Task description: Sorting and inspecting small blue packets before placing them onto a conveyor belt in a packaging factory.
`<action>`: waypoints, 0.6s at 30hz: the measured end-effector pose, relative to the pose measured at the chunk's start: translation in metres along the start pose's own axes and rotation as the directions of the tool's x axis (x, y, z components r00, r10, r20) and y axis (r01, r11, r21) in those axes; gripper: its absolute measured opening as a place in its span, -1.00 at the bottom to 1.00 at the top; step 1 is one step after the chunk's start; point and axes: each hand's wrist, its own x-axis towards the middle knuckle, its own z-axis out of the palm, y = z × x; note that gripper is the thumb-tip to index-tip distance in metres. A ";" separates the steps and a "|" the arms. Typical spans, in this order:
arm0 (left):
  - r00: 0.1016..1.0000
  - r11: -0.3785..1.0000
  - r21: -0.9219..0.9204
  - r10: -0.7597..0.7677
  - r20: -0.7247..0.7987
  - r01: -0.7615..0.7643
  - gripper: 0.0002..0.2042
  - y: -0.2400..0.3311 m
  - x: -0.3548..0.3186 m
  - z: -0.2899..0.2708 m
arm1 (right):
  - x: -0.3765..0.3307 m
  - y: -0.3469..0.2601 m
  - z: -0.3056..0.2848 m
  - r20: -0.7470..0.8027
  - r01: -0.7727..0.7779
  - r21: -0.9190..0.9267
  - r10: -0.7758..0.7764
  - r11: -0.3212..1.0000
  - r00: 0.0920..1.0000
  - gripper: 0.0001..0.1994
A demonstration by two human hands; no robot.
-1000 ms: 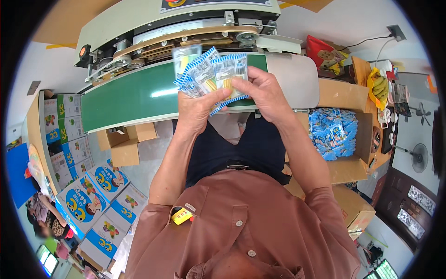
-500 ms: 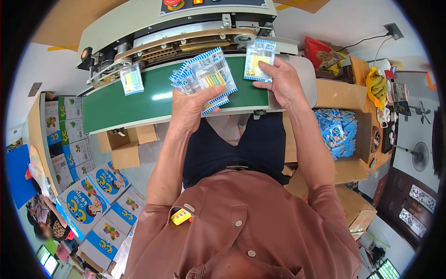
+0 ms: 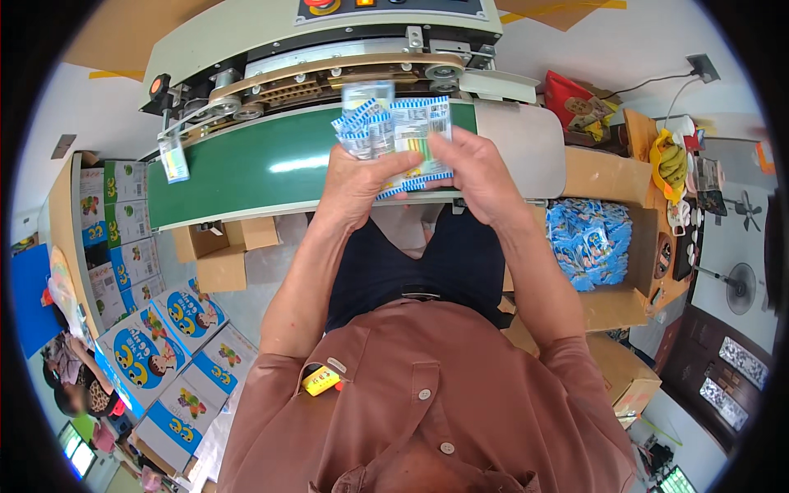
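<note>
My left hand (image 3: 359,179) is closed around a small fanned stack of clear, blue-edged candy packets (image 3: 370,135), thumb on top. Yellow and green sticks show through the front packet (image 3: 422,123). At that packet's right edge, my right hand (image 3: 481,171) pinches it with thumb and fingers. Just beyond the stack, a blurred packet (image 3: 367,90) stands at the band of the sealing machine (image 3: 329,70). Another packet (image 3: 174,162) hangs at the machine's left end, over the green conveyor belt (image 3: 246,181).
On the right, an open carton (image 3: 645,246) holds many blue packets. A metal plate (image 3: 518,140) adjoins the belt's right end. Printed cartons (image 3: 148,353) are stacked on the left. Bananas (image 3: 672,160) lie on a wooden table, and a person (image 3: 86,361) is at the far left.
My right hand has moved left from a separate packet to the stack in my left hand. That packet now stands at the band. The farther packet has travelled left along the machine.
</note>
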 end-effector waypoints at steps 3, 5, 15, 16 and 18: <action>1.000 0.999 0.041 -0.004 0.029 0.003 -0.61 -0.002 0.004 0.005 | -0.002 0.001 -0.015 -0.163 0.072 0.065 -0.061 0.995 0.985 -0.68; 0.996 0.993 -0.114 0.019 0.089 -0.009 -0.62 -0.002 0.005 0.001 | -0.002 -0.007 -0.026 -0.281 0.129 0.115 -0.092 0.985 0.955 -0.70; 0.997 0.993 -0.113 0.037 0.062 -0.030 -0.62 0.001 0.004 -0.004 | 0.033 -0.017 -0.039 -0.246 -0.011 0.022 0.016 1.000 0.969 -0.64; 0.998 0.993 -0.109 0.042 0.044 -0.037 -0.62 0.002 0.003 -0.005 | 0.037 -0.015 -0.034 -0.209 -0.008 0.040 0.017 0.999 0.978 -0.64; 0.999 0.994 -0.100 0.050 0.011 -0.049 -0.63 0.004 0.003 -0.004 | 0.043 -0.012 -0.027 -0.138 -0.006 0.077 0.016 0.997 0.990 -0.64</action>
